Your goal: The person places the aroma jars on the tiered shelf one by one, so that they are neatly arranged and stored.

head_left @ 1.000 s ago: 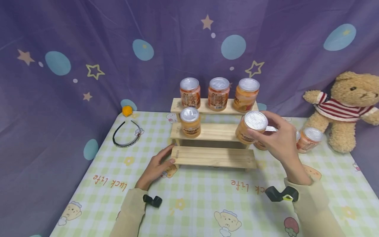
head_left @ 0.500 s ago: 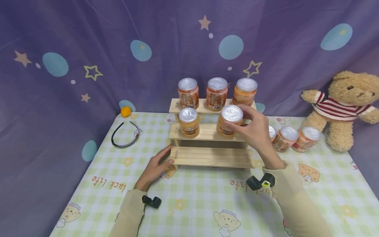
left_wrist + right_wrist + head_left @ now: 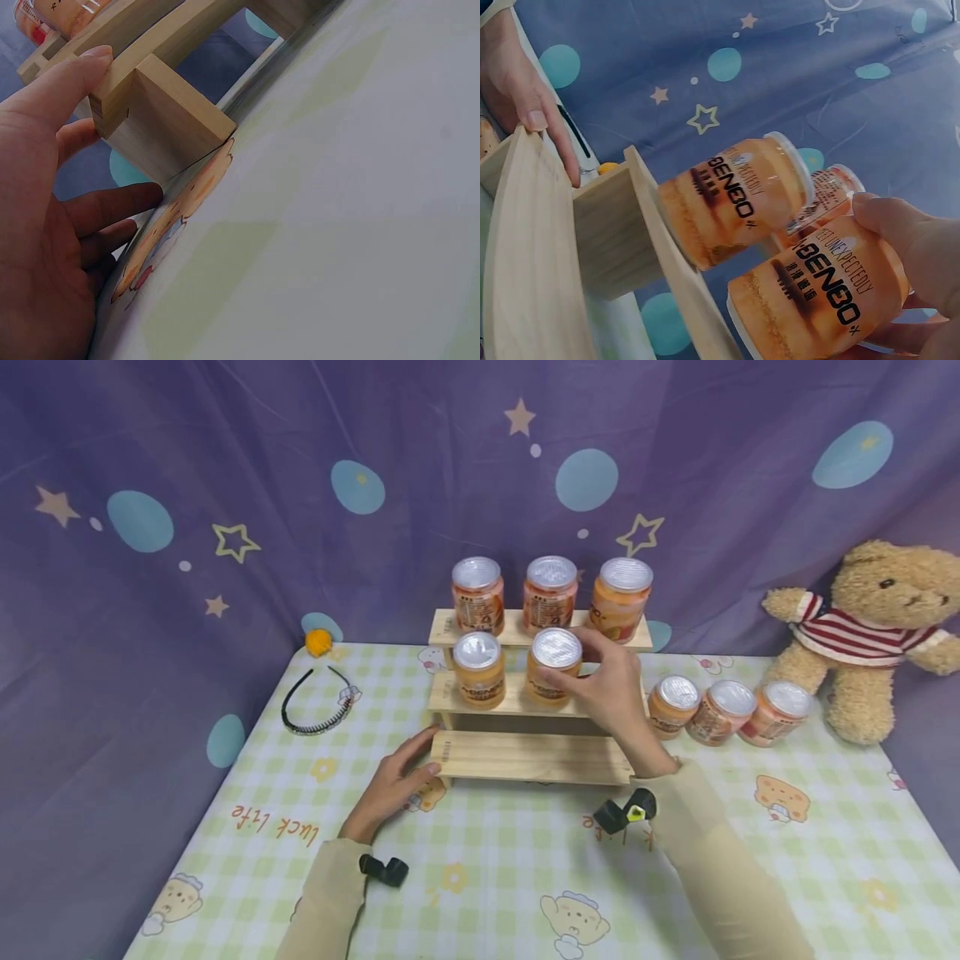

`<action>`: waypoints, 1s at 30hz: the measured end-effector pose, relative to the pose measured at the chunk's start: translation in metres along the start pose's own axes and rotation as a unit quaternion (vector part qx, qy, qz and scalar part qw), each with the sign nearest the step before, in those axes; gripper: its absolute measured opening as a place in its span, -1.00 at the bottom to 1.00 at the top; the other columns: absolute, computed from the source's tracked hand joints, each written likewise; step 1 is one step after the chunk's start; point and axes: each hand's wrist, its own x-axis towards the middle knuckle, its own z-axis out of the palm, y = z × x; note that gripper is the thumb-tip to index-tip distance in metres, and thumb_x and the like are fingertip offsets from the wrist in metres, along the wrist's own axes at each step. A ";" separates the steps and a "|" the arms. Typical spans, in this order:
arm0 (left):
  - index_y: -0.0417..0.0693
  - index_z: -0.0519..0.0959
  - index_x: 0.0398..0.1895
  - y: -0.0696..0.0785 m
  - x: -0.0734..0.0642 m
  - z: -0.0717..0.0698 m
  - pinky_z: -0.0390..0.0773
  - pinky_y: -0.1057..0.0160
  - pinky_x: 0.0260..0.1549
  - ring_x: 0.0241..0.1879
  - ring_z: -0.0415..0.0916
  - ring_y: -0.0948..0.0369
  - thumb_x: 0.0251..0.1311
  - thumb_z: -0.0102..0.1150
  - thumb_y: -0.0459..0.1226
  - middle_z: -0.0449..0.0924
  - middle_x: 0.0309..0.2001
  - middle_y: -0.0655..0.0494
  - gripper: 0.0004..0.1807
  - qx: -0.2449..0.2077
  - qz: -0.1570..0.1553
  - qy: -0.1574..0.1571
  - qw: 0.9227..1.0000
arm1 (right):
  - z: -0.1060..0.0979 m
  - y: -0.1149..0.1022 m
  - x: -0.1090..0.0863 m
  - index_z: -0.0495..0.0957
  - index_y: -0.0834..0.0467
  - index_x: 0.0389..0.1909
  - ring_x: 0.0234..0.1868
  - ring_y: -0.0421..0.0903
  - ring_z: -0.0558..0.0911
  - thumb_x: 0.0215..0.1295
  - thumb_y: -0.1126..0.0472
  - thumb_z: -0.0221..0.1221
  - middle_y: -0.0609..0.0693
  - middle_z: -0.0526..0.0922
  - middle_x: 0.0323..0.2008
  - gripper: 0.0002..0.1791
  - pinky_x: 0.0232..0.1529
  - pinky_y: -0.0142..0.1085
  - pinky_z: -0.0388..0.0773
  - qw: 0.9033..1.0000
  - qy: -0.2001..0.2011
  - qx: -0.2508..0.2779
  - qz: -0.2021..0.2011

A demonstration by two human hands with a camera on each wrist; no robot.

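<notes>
My right hand (image 3: 611, 689) grips an orange-labelled can (image 3: 817, 292) with a silver lid, thumb on the near side and fingers behind. This can is upright at the middle tier of a stepped wooden rack (image 3: 525, 756), just right of another can (image 3: 480, 670) there. In the right wrist view its base overlaps the edge of the middle plank. My left hand (image 3: 393, 785) holds the left end of the lowest step, thumb on the front corner and index finger at the far side. Its other fingers reach loosely down beside the rack's leg (image 3: 169, 124).
Three cans (image 3: 553, 597) line the top tier. Three more cans (image 3: 720, 712) stand on the checked tablecloth (image 3: 480, 877) right of the rack, before a teddy bear (image 3: 862, 635). A black headband (image 3: 318, 727) and an orange pompom (image 3: 318, 642) lie at the left.
My right hand has carried the can leftward along the middle tier, closer to the can there. The cans on the cloth came into fuller view. My left hand has stayed on the rack.
</notes>
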 end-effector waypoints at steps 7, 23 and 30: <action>-0.11 0.29 0.49 0.000 0.001 0.000 0.04 -0.17 0.55 0.55 0.12 -0.12 0.38 0.19 -0.24 0.25 0.52 -0.13 -0.36 0.001 0.000 -0.002 1.000 | 0.009 0.002 -0.001 0.60 0.22 0.11 -0.06 0.13 0.74 -0.05 0.10 0.57 0.19 0.74 -0.05 -0.34 -0.02 0.00 0.69 1.000 -0.011 -0.001 0.001; -0.08 0.27 0.51 0.004 0.000 -0.002 0.05 -0.16 0.55 0.55 0.12 -0.10 0.39 0.18 -0.23 0.23 0.53 -0.11 -0.35 0.009 -0.004 -0.008 1.000 | 0.009 0.000 0.000 0.51 0.22 0.21 0.02 0.14 0.69 0.05 0.02 0.52 0.21 0.70 0.03 -0.27 0.01 -0.01 0.68 0.998 -0.041 -0.043 0.007; -0.09 0.26 0.51 -0.010 0.003 0.000 0.06 -0.17 0.55 0.55 0.12 -0.11 0.39 0.18 -0.24 0.23 0.53 -0.12 -0.35 0.015 -0.006 -0.006 1.000 | 0.005 -0.003 -0.002 0.43 0.15 0.31 -0.01 0.17 0.72 0.06 -0.05 0.50 0.22 0.67 0.08 -0.18 -0.02 0.00 0.69 0.996 -0.063 -0.060 0.030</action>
